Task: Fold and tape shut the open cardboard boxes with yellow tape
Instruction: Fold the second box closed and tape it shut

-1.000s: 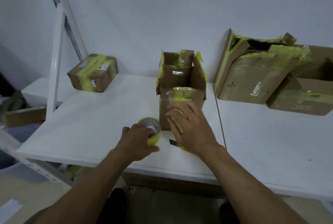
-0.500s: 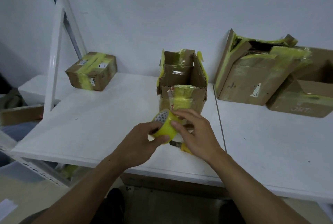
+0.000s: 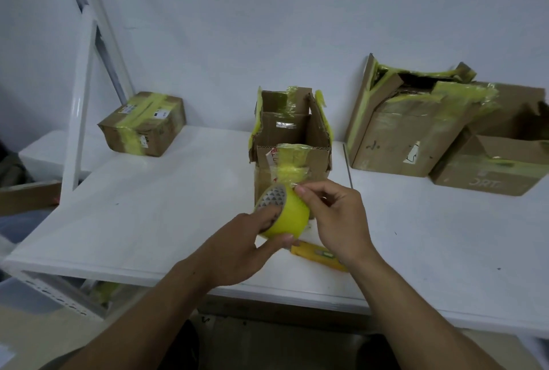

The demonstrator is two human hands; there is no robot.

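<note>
On the white surface [image 3: 148, 206] the open cardboard box [image 3: 292, 137] stands just behind the hands, left hand [image 3: 246, 247] in a closed grip round the roll of yellow tape [image 3: 289, 216], right hand [image 3: 335, 215] pinching its top edge, hunting the free end, I'd say; next, peel a strip and fold the flaps.

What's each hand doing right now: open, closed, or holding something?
Left hand: holding the yellow tape roll.
Right hand: fingers pinching at the roll's top edge, likely the tape's loose end.
</note>
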